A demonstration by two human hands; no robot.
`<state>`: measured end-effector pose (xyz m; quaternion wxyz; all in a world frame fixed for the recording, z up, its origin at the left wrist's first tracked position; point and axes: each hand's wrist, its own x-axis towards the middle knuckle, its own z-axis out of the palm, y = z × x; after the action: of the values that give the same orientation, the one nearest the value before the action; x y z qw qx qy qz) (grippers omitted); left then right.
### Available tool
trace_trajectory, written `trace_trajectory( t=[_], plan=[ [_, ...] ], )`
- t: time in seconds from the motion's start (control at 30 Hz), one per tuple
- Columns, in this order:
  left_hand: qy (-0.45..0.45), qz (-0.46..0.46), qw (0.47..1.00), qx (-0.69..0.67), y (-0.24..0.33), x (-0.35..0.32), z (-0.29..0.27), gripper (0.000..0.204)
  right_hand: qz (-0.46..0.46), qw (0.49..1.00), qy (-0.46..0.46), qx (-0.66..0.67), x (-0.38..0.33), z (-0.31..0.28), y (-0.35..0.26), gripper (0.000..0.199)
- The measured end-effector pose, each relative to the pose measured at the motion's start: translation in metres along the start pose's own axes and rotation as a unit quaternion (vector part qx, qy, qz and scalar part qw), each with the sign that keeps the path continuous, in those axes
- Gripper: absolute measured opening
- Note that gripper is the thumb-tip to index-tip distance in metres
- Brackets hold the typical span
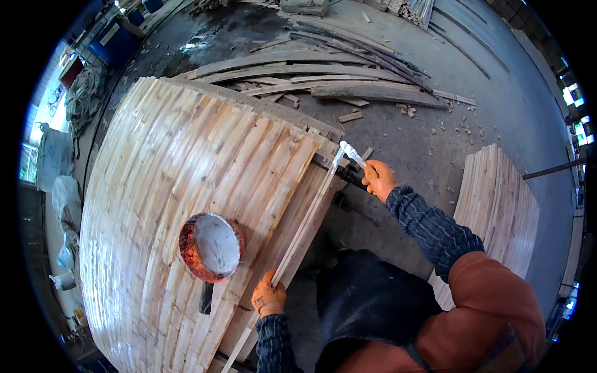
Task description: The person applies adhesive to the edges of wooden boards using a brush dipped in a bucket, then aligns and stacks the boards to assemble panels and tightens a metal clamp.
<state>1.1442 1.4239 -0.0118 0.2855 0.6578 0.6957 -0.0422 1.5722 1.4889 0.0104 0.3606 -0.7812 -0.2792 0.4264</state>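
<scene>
A blue drum stands far beyond the plank stack. At the stack's near edge, the left hand grips a thin wooden strip; the right hand clasps a whitened brush at the strip's far end. A red pot sits on the stack.

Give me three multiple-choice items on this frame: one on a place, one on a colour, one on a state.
1. Where does the pan stand?
A. on the wooden panel
B. on the floor
C. on the far stack

2. What colour are the gloves?
A. blue
B. orange
C. white

3. What does the left hand do?
A. hangs free
B. grips the thin strip
C. lifts the pan

A: boards lie all round the pan.
B: both hands show orange; the right hand holds a brush.
B: its grip closes round the strip's near end.
</scene>
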Motion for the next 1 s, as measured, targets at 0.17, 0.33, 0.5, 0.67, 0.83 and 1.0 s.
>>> trace_trajectory(
  t=[0.17,0.33,0.5,0.67,0.83,1.0],
  plan=[
    [-0.003,-0.015,1.000,-0.004,0.002,0.001,-0.002,0.034,-0.099,0.993,0.009,-0.065,0.012,-0.005,0.013,0.038],
    [-0.008,-0.025,1.000,-0.005,0.001,0.001,-0.001,0.034,-0.258,0.907,0.009,-0.333,0.012,-0.003,0.041,0.044],
    [-0.008,-0.015,1.000,-0.018,-0.002,0.002,0.000,0.037,-0.280,0.897,-0.027,-0.342,-0.014,0.003,0.063,0.050],
    [-0.011,-0.010,1.000,-0.014,-0.002,0.003,-0.001,0.036,-0.339,0.891,-0.071,-0.295,-0.024,0.000,0.057,0.050],
    [-0.008,-0.007,1.000,-0.011,0.001,0.003,-0.004,0.036,-0.339,0.891,0.030,-0.300,0.016,-0.013,0.048,0.051],
    [-0.019,-0.015,1.000,-0.002,-0.001,0.004,-0.006,0.037,-0.305,0.901,-0.045,-0.304,-0.026,0.007,0.056,0.049]
  ],
)
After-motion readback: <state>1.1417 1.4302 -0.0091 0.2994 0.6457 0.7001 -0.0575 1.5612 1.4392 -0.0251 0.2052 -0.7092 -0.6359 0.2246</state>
